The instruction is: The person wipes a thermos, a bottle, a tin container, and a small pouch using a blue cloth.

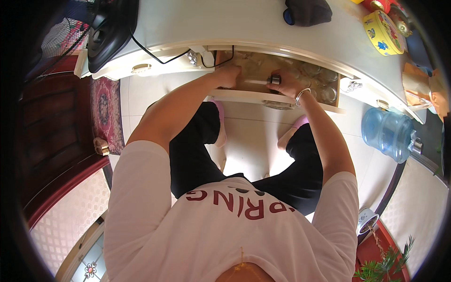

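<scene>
An open drawer [246, 94] stands pulled out from a white cabinet in front of me. Inside its right part are several clear glass jars [329, 94]. My right hand [287, 84], with a bracelet at the wrist, is closed around a small container with a shiny metal lid [275, 79], held over the middle of the drawer. At the drawer's left end my left hand [229, 76] reaches in; its fingers are partly hidden, and whether it holds anything does not show.
The white countertop [211, 21] bears a dark cloth item [310, 12], a yellow round tin [383, 33] and a black appliance [111, 31], whose cable crosses the drawer's left end. A blue water jug [387, 134] lies on the floor at right.
</scene>
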A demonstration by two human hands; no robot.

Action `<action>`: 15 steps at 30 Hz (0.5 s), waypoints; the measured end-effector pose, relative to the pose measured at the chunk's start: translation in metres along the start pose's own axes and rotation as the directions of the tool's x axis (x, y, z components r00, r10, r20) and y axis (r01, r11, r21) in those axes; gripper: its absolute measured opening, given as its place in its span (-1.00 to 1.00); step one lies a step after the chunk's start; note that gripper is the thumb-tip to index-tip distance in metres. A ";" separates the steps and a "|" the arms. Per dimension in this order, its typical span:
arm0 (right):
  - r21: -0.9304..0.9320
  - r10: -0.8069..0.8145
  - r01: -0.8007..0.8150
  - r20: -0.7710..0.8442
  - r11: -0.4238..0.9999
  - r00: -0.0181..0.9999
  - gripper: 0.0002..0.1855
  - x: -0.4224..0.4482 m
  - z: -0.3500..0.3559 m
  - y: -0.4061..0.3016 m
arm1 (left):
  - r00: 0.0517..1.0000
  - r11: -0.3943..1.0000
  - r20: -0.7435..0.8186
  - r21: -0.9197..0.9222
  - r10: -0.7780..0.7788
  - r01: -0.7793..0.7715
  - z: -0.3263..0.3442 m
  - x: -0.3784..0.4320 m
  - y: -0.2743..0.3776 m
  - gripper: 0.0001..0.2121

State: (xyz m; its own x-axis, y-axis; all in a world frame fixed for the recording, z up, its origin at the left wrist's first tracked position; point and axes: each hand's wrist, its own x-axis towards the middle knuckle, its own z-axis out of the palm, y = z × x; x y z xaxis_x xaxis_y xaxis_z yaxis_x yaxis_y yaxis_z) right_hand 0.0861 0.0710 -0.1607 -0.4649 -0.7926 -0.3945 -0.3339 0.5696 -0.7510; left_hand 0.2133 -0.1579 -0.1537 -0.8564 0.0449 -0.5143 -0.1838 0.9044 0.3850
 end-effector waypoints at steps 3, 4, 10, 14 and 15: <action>-0.166 0.081 -0.064 0.093 0.984 0.992 -0.33 0.008 0.006 0.001 | 0.999 0.993 -0.022 0.111 -0.033 0.035 0.000 -0.005 0.006 -0.65; -0.180 0.071 -0.054 0.088 0.982 0.994 -0.34 0.010 0.009 0.003 | 0.999 0.989 -0.043 0.145 -0.008 0.015 0.001 -0.007 0.006 -0.66; -0.206 0.019 -0.005 0.067 0.978 0.998 -0.35 0.022 0.019 0.010 | 0.987 0.984 -0.161 0.177 0.026 0.003 0.005 -0.009 0.002 -0.65; -0.239 -0.010 0.026 0.070 0.971 0.998 -0.33 0.026 0.024 0.017 | 0.977 0.988 -0.204 0.123 -0.063 0.090 0.009 -0.006 0.005 -0.71; -0.262 -0.011 0.030 0.075 0.965 0.997 -0.31 0.026 0.025 0.019 | 0.984 0.989 -0.169 0.120 -0.061 0.082 0.008 -0.005 0.002 -0.75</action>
State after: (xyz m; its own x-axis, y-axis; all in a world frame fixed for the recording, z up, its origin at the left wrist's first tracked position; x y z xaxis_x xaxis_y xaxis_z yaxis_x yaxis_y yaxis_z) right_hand 0.0885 0.0555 -0.1983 -0.3983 -0.8127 -0.4252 -0.5509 0.5826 -0.5975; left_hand 0.2211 -0.1531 -0.1568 -0.9129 -0.0832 -0.3997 -0.1944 0.9494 0.2465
